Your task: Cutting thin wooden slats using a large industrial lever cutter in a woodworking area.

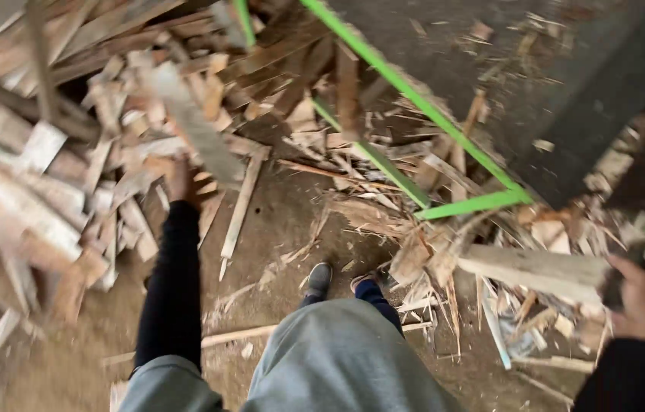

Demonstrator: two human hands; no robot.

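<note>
My left hand reaches out over a heap of scrap wood and grips a long grey wooden slat that slants up and away from it, blurred by motion. My right hand is at the right edge, closed around a dark handle-like object whose shape is too blurred to name. Just left of that hand lies a thick pale wooden block. Both arms wear black sleeves.
A big pile of broken boards and offcuts fills the left and top. A green metal frame runs diagonally across the middle. Splinters and strips litter the dirt floor. My shoes stand at centre.
</note>
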